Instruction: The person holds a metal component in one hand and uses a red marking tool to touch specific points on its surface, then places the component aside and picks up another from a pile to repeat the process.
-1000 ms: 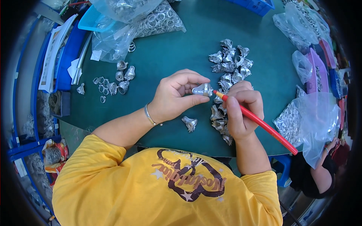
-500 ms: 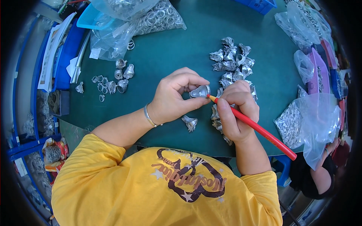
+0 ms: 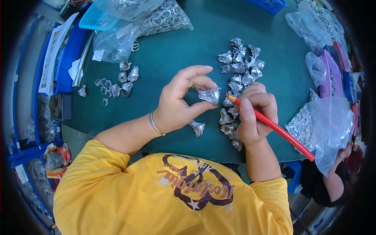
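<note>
The left hand pinches a silver piece at its fingertips, near the red pencil the right hand grips.

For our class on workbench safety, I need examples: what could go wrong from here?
The metal piece pinched in the left hand might slip and drop. The red pencil points its tip toward that hand and could poke a finger. The right hand is close to the pile of metal pieces and may nudge some.

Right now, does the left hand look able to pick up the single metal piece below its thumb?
Probably not: the single piece lies close, but the left hand has another piece between thumb and finger.
</note>
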Demonstrator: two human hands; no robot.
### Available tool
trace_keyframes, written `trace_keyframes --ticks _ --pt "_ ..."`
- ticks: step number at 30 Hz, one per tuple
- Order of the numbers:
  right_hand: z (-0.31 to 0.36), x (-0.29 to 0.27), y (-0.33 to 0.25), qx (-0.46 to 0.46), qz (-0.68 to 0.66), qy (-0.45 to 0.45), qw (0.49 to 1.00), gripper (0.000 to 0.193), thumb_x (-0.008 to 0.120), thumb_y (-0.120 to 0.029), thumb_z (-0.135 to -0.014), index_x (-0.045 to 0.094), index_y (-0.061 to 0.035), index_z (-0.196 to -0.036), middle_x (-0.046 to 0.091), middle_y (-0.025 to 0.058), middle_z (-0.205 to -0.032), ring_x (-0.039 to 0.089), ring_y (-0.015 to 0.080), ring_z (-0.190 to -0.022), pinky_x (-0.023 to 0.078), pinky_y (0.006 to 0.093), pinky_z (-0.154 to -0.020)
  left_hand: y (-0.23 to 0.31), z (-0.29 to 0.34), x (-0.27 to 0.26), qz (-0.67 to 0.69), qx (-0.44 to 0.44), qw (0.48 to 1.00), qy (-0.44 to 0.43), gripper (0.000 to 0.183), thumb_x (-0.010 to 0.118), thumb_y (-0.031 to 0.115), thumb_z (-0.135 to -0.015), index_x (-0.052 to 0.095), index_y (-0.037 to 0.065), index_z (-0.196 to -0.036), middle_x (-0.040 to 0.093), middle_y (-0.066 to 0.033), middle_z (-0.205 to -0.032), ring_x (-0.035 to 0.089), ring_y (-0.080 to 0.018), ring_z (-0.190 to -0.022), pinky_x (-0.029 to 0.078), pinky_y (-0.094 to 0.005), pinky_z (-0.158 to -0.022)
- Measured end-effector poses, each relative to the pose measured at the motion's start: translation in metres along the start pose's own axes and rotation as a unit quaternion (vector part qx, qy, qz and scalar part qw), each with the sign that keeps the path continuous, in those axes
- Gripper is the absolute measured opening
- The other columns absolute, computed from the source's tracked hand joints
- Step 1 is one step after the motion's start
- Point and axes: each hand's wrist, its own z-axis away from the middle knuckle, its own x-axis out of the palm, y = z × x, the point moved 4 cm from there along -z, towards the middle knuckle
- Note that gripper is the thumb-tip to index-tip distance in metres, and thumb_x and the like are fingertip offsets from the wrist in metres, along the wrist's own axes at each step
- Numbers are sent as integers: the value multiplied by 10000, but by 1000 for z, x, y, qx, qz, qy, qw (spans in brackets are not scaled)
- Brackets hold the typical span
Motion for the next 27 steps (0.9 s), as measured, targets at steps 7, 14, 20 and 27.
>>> trace_keyframes --ticks 7,14,20,27 --pt "-1 0 -1 -15 -22 5 1000 91 597 26 -754 521 -21 -767 561 85 -652 518 184 -563 394 309 -610 6 1 4 -79 80 993 24 639 731 -74 -708 424 15 -1262 644 -113 -996 631 -175 -907 498 -274 -818" --pt "1 -6 4 7 -3 35 999 88 588 24 -783 504 -5 -786 555 93 -652 512 179 -588 410 299 -578 -20 0 5 367 -275 889 6 246 512 161 -940 541 21 -1140 638 -139 -1027 611 -160 -839 482 -264 -734" --pt "-3 -12 8 44 -2 71 997 87 571 29 -812 500 -8 -776 551 82 -675 511 156 -604 414 272 -564 -18 3 3 444 -279 851 24 184 527 175 -926 511 86 -1087 624 -159 -1040 600 -173 -776 481 -258 -671" --pt "-1 -14 13 66 28 86 994 105 565 32 -814 499 -14 -748 539 73 -678 508 152 -591 403 270 -541 96 -75 -72 -349 444 810 160 474 696 -117 -708 544 41 -1129 618 -186 -1091 615 -262 -989 498 -344 -840"
